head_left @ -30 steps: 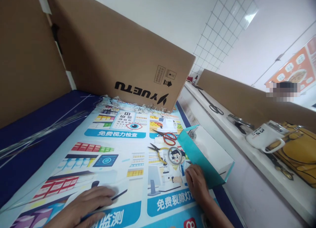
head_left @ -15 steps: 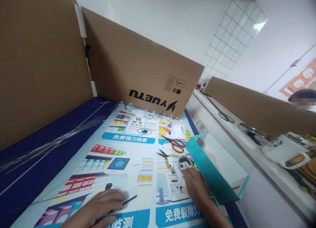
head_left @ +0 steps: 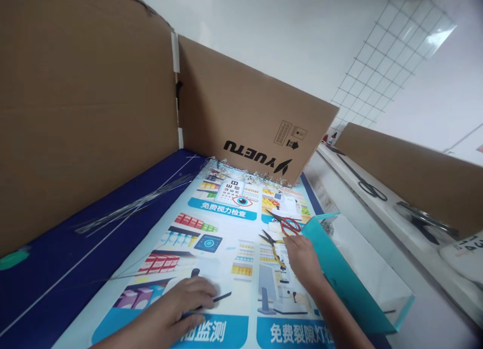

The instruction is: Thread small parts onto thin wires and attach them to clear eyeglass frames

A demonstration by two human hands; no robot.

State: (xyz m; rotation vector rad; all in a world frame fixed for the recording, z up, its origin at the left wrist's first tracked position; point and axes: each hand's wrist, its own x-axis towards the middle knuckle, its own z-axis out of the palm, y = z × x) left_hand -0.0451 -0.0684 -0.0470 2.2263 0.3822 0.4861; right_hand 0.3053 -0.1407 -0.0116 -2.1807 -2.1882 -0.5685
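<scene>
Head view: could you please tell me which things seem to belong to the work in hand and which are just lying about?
Likely in the work:
Pliers, by the right hand
Red scissors, just beyond

Seemingly lying about:
Black scissors, on the ledge
Mug, same ledge
Wires, on the blue cloth; role unclear

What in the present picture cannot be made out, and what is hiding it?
Head view: what the right hand grips, if anything, near the yellow-handled tool; the hand itself covers it.
Head view: what lies beneath the left hand; that hand covers it.
Head view: part of the silvery bundle; the teal box hides it.
Head view: the white mug; cut by the right edge.
</scene>
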